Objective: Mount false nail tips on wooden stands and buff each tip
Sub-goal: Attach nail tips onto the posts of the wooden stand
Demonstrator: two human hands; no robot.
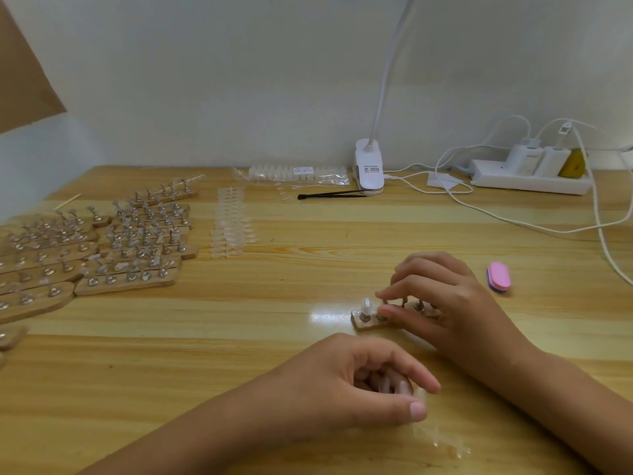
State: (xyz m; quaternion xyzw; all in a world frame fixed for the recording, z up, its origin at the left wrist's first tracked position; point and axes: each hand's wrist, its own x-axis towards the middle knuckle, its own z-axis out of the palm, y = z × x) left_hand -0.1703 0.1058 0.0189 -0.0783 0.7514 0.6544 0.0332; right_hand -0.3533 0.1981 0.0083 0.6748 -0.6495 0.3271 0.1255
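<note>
Mounting step; no buffing yet on this one. R hand point(442, 303) arches over the wooden stand point(368, 323), thumb & forefinger pinching it at the second peg from its left end, other fingers curled loosely over the rest. One mounted tip point(367, 302) stands just left of that forefinger. L hand point(342, 382), nearer the body, is curled, thumb & fingers nipping what looks like a clear tip point(420, 395) (blurred, so not certain). A strip of tips point(442, 440) lies just right of the L thumb. Pink buffer block point(498, 276) sits just right of the R hand, untouched. Next, I'd judge: L carries its tip over to the bare peg while R steadies. That calls for a light, square press, else the tip sits crooked.
</note>
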